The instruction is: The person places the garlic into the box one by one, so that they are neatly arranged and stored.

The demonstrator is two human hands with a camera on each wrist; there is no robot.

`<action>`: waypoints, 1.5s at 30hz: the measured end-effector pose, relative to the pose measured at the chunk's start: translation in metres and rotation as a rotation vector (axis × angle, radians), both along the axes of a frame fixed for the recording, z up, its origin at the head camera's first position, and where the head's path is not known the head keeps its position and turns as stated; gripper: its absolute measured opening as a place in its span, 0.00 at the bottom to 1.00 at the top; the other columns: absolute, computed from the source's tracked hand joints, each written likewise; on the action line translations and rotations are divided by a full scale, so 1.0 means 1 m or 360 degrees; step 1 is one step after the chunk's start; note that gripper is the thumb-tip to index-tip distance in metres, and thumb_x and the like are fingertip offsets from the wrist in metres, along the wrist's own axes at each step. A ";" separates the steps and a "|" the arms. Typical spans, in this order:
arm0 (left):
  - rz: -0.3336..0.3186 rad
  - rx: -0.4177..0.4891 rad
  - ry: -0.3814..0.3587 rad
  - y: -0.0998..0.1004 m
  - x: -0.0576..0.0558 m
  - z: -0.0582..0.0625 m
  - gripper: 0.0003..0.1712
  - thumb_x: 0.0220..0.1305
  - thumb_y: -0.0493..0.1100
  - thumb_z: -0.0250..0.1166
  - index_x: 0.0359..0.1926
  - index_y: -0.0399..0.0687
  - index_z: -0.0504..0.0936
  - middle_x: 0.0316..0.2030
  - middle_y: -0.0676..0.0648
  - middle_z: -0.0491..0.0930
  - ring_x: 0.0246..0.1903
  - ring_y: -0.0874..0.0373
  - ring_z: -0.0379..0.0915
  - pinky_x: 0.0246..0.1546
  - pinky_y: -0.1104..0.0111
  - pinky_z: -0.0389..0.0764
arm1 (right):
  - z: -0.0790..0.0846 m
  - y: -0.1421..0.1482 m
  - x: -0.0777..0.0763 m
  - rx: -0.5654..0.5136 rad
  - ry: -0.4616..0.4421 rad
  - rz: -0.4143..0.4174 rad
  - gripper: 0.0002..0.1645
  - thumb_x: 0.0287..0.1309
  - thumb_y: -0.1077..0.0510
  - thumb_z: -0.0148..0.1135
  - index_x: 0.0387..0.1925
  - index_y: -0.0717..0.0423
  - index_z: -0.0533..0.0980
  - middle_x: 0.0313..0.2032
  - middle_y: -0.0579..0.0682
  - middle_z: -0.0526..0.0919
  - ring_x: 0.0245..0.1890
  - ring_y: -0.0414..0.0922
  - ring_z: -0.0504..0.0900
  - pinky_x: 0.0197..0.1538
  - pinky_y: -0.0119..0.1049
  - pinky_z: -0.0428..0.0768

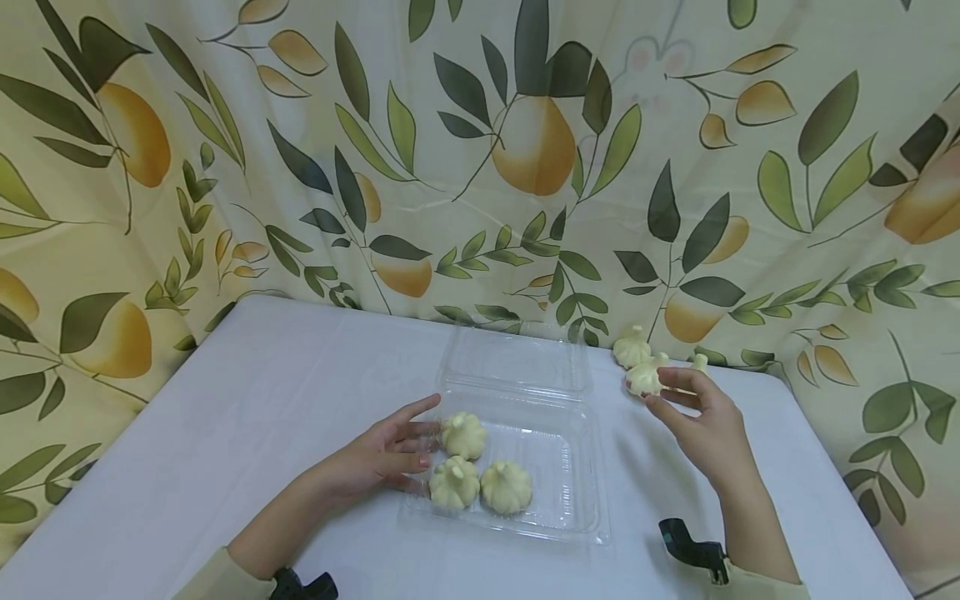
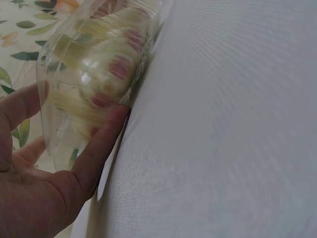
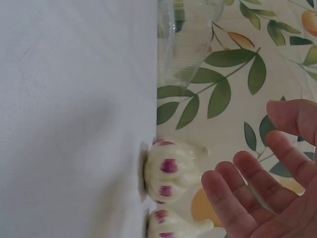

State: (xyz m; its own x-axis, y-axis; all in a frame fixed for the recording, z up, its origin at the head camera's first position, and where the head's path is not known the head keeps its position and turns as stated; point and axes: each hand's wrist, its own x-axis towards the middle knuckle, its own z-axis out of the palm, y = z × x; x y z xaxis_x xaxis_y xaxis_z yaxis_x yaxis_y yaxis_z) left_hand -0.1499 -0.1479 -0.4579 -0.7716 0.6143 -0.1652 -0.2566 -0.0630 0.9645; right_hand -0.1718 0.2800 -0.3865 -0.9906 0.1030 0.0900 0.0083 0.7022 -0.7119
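Observation:
A clear plastic clamshell container (image 1: 566, 467) lies with its lid folded back. Three pale garlic bulbs (image 1: 506, 487) sit in its left half; through the wall, the left wrist view shows purple patches on the garlic bulbs (image 2: 104, 74). My left hand (image 1: 386, 458) rests against the container's left side, its fingers spread along the wall. At the back right, my right hand (image 1: 701, 417) reaches over more garlic bulbs (image 1: 632, 347), partly hiding one behind its fingers. In the right wrist view, spread fingers (image 3: 247, 193) hover beside a purple-patched garlic bulb (image 3: 171, 171), with nothing held.
The raised lid (image 1: 513, 362) extends toward the back edge of the white-covered table (image 1: 300, 400). Behind hangs a curtain (image 1: 465, 167) printed with fruit and leaves. Black wrist mounts (image 1: 690, 546) sit at both sleeves.

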 end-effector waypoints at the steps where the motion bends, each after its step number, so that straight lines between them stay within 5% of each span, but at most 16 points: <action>1: 0.0001 0.0000 0.0000 0.000 0.000 0.000 0.47 0.70 0.35 0.61 0.80 0.62 0.46 0.75 0.35 0.52 0.68 0.39 0.60 0.50 0.50 0.81 | -0.001 0.000 -0.001 0.0001 -0.0002 0.0002 0.38 0.65 0.38 0.61 0.66 0.56 0.68 0.65 0.60 0.73 0.63 0.62 0.73 0.53 0.62 0.79; 4: -0.0002 0.0005 0.0001 0.000 -0.001 -0.001 0.47 0.70 0.36 0.61 0.80 0.62 0.46 0.75 0.35 0.51 0.68 0.39 0.60 0.51 0.50 0.81 | -0.002 0.001 -0.004 0.0008 0.0003 0.0014 0.37 0.65 0.39 0.61 0.66 0.57 0.69 0.65 0.60 0.73 0.62 0.62 0.74 0.51 0.59 0.81; 10: -0.0005 -0.0004 -0.0004 0.000 -0.002 -0.001 0.47 0.70 0.36 0.61 0.80 0.61 0.45 0.75 0.35 0.51 0.68 0.39 0.60 0.51 0.50 0.81 | 0.001 0.003 -0.011 -0.0006 0.0051 0.0010 0.33 0.66 0.41 0.61 0.64 0.56 0.70 0.63 0.57 0.74 0.60 0.56 0.76 0.46 0.28 0.80; 15: -0.0008 0.0002 -0.0015 -0.001 -0.001 0.000 0.47 0.70 0.36 0.61 0.80 0.61 0.45 0.76 0.35 0.51 0.69 0.38 0.59 0.51 0.50 0.81 | 0.007 0.005 -0.017 -0.0033 0.0065 -0.0004 0.34 0.66 0.42 0.62 0.65 0.56 0.69 0.64 0.57 0.74 0.61 0.57 0.75 0.50 0.40 0.80; 21: -0.0003 0.0003 -0.0014 -0.001 0.000 0.001 0.47 0.70 0.35 0.60 0.80 0.61 0.45 0.75 0.35 0.51 0.68 0.39 0.60 0.51 0.50 0.81 | 0.016 0.010 -0.025 -0.0102 0.0093 -0.0100 0.35 0.67 0.42 0.61 0.68 0.56 0.66 0.64 0.57 0.73 0.62 0.57 0.74 0.44 0.22 0.78; 24: -0.0002 0.0000 -0.0016 -0.001 0.000 0.001 0.47 0.70 0.35 0.60 0.80 0.61 0.45 0.76 0.35 0.51 0.68 0.39 0.60 0.51 0.51 0.81 | 0.014 0.010 -0.028 -0.0118 0.0049 -0.0111 0.37 0.66 0.41 0.61 0.68 0.55 0.66 0.65 0.57 0.72 0.63 0.56 0.73 0.49 0.29 0.81; 30: -0.0009 0.0008 -0.0020 -0.001 0.000 0.000 0.47 0.70 0.35 0.60 0.80 0.61 0.45 0.76 0.36 0.50 0.70 0.39 0.58 0.52 0.50 0.81 | 0.000 0.011 -0.031 -0.0125 -0.0058 -0.0055 0.37 0.67 0.41 0.60 0.69 0.56 0.66 0.67 0.61 0.69 0.65 0.61 0.71 0.56 0.61 0.76; 38: -0.0007 0.0012 -0.0022 -0.001 0.001 -0.001 0.47 0.71 0.36 0.60 0.80 0.60 0.45 0.76 0.35 0.50 0.69 0.38 0.58 0.52 0.50 0.81 | -0.016 0.013 -0.038 -0.0026 -0.0171 -0.0016 0.38 0.67 0.43 0.61 0.72 0.55 0.64 0.68 0.64 0.68 0.65 0.65 0.69 0.57 0.59 0.77; 45: -0.0008 0.0013 -0.0020 0.000 0.001 0.000 0.46 0.70 0.36 0.61 0.80 0.61 0.46 0.76 0.36 0.50 0.71 0.39 0.57 0.52 0.50 0.81 | -0.023 0.015 -0.040 -0.0047 -0.0183 -0.0112 0.39 0.66 0.46 0.62 0.73 0.53 0.63 0.71 0.65 0.64 0.68 0.67 0.65 0.59 0.64 0.73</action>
